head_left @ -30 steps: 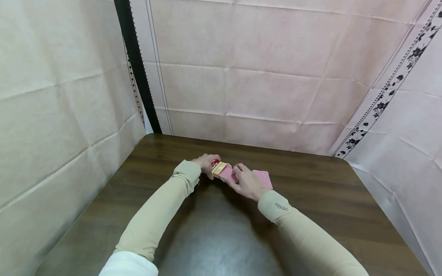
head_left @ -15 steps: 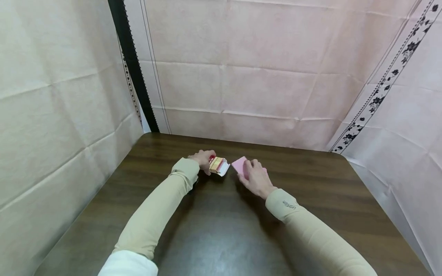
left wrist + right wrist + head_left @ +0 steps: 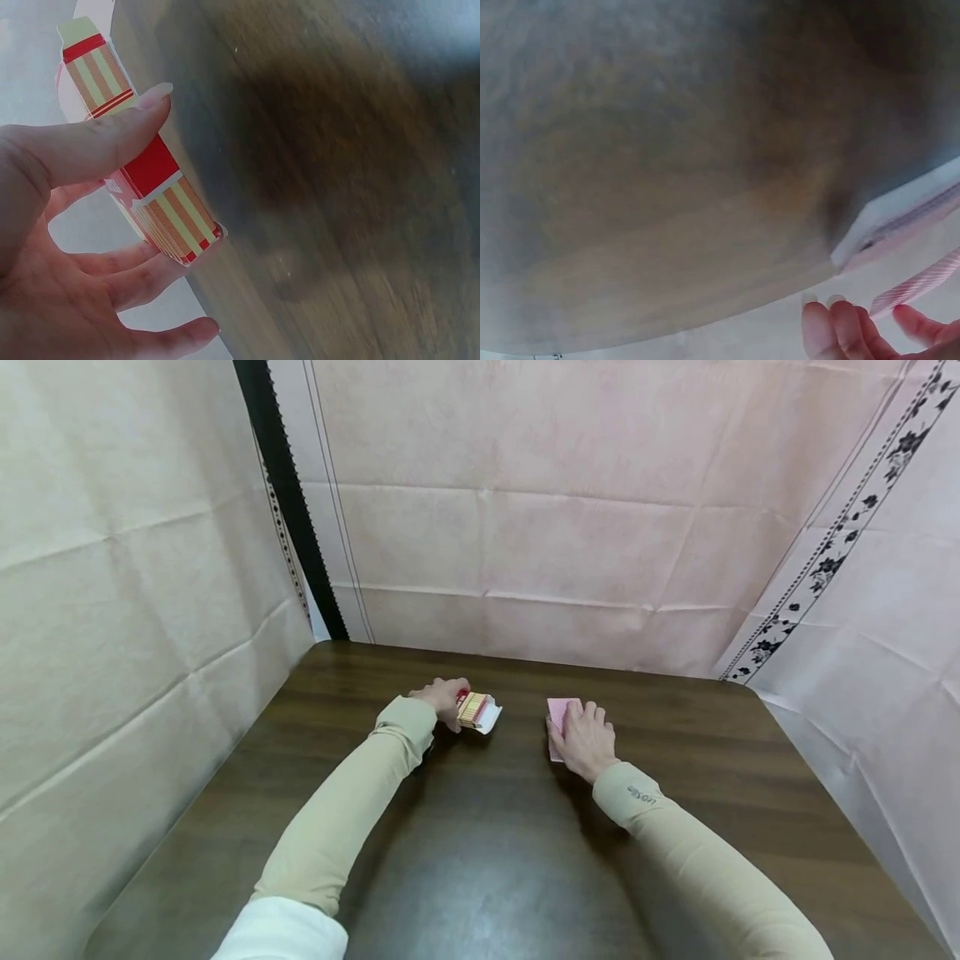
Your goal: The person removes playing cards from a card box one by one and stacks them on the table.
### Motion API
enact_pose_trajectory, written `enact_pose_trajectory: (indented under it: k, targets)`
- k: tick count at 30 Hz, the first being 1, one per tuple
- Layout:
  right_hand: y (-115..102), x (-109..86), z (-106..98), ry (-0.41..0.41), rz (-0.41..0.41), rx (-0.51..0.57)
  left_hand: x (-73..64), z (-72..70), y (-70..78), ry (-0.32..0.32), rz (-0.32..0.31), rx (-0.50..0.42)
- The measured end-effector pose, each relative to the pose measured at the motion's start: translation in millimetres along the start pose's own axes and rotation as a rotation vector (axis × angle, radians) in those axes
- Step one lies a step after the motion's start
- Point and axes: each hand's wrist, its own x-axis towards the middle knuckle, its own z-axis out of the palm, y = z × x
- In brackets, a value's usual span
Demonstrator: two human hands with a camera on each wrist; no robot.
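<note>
A small card box [image 3: 474,710] with red panels and tan and yellow stripes is in my left hand [image 3: 441,700]. In the left wrist view, my thumb lies across the narrow side of the box [image 3: 154,165] and fingers are behind it. Its white end flap stands out, pointing right in the head view; the inside is hidden. Farther right, my right hand [image 3: 587,739] grips pink-backed playing cards [image 3: 557,747] at the tabletop. The right wrist view shows a pink-patterned piece [image 3: 915,289] between its fingers, beside a thicker pale stack [image 3: 900,225].
The brown wooden table [image 3: 480,860] spreads under both arms. Pale creased cloth [image 3: 525,552] hangs behind its far edge, with more cloth at both sides. A black strip [image 3: 300,518] runs down the back left corner.
My right hand has drawn pink cards out of the box and moved right, to where other pink cards lay. My left hand still holds the box, with its white flap now exposed.
</note>
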Motion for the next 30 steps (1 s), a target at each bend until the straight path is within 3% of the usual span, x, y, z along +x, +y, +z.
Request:
enact_pose_trajectory:
  k: [10,15,19,22,26,30]
  targets:
    - [-3,0.9,7,-0.096,0.053,-0.07,-5.9,-2.7,9.8,0.01,0.014,0.001]
    - [-5,0.7,10,-0.157,0.058,-0.12,-1.3,1.7,10.5,-0.015,0.002,0.001]
    - [-7,0.5,5,-0.16,0.047,-0.132,1.9,3.5,12.6,-0.017,-0.011,0.004]
    - [-9,2.1,-1,-0.1,-0.04,-0.107,2.0,3.6,14.4,-0.011,-0.009,0.001]
    - [-21,5.6,-10,0.003,-0.272,0.055,1.9,4.1,16.5,0.001,0.007,0.0]
    - [-41,10.0,-17,-0.002,-0.45,0.21,3.3,5.8,18.4,0.003,0.021,0.012]
